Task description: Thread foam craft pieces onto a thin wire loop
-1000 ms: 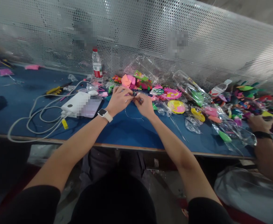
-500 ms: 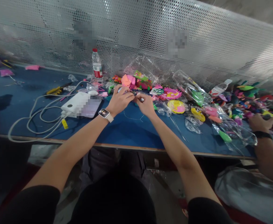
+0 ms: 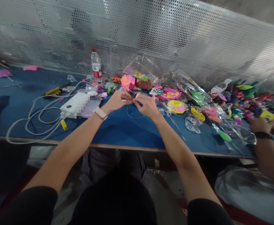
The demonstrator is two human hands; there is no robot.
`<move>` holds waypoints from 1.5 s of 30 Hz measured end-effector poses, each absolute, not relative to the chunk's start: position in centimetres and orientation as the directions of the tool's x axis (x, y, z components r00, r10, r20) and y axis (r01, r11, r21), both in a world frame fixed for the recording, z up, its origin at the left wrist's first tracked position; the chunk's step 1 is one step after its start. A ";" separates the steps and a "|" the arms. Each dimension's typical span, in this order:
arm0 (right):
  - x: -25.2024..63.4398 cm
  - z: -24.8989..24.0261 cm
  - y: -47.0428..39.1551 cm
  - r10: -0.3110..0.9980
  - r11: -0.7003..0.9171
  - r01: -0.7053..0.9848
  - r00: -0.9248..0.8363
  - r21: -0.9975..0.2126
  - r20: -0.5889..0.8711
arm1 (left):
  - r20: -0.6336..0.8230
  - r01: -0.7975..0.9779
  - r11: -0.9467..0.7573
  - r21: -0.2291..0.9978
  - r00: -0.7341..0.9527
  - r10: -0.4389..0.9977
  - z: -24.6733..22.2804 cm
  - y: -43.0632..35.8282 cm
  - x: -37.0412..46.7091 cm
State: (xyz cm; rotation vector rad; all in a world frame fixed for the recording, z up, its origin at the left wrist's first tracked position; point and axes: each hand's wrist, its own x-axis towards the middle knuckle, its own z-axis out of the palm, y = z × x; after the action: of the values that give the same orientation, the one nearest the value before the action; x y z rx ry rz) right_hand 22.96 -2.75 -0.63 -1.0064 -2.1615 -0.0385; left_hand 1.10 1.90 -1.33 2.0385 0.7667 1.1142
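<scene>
Over the middle of the blue table [image 3: 118, 132], the left hand [image 3: 118, 100] and the right hand [image 3: 146, 104] meet at the fingertips. Both are curled narrow; whether anything is pinched between the fingers is too small to tell. The thin thread [image 3: 134, 118] loops on the table just below them, towards the front edge, its upper end lost near the fingers.

A slack loop like that could knot or slip from the fingertips if one hand pulls away too fast. It might also snag on the crumpled clear plastic [image 3: 193, 124] to the right, or be hard to find again if dropped among the bright toys [image 3: 128, 82] close behind.

The bare stretch from the hands to the front edge gives the best room for drawing back. Leftward, the white power bank [image 3: 74, 104] and its looped cable [image 3: 29, 116] crowd the left wrist; to the right, the yellow-and-pink disc [image 3: 176, 106] lies near the right hand. Behind the toys, the perforated panel [image 3: 127, 34] bounds any reach.
</scene>
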 end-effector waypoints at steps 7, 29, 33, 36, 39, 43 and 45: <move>22.2 -0.5 -2.4 0.703 0.634 0.611 -0.201 -0.474 0.682 | 0.566 0.215 -0.655 0.725 0.356 0.744 -1.0 1.0 1.7; 22.0 -1.0 -2.0 0.731 0.608 0.566 -0.124 -0.557 0.671 | 0.749 0.546 -0.750 0.372 0.301 0.591 -1.6 0.0 2.4; 21.7 -0.9 -2.6 0.656 0.639 0.644 -0.170 -0.421 0.735 | 0.671 0.343 -0.700 0.626 0.219 0.708 -1.3 0.2 3.0; 21.7 -0.9 -3.0 0.618 0.635 0.711 -0.232 -0.303 0.751 | 0.551 0.162 -0.594 0.788 0.245 0.798 -1.1 0.6 3.2; 21.9 -0.9 -3.3 0.589 0.630 0.756 -0.313 -0.180 0.745 | 0.392 0.028 -0.414 0.910 0.269 0.880 -1.1 1.1 3.0; 22.0 -0.7 -3.6 0.592 0.641 0.756 -0.376 -0.134 0.713 | 0.199 -0.043 -0.197 0.979 0.370 0.908 -1.2 1.4 2.4; 21.8 -0.6 -3.6 0.613 0.634 0.746 -0.324 -0.204 0.721 | 0.228 0.010 -0.252 0.968 0.396 0.890 -1.2 1.4 2.2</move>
State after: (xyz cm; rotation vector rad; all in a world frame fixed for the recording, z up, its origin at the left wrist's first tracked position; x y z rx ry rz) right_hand 21.77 -3.57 -0.64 -1.0605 -2.0452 -0.2094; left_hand 2.21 1.41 -1.17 1.5963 0.8179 1.0418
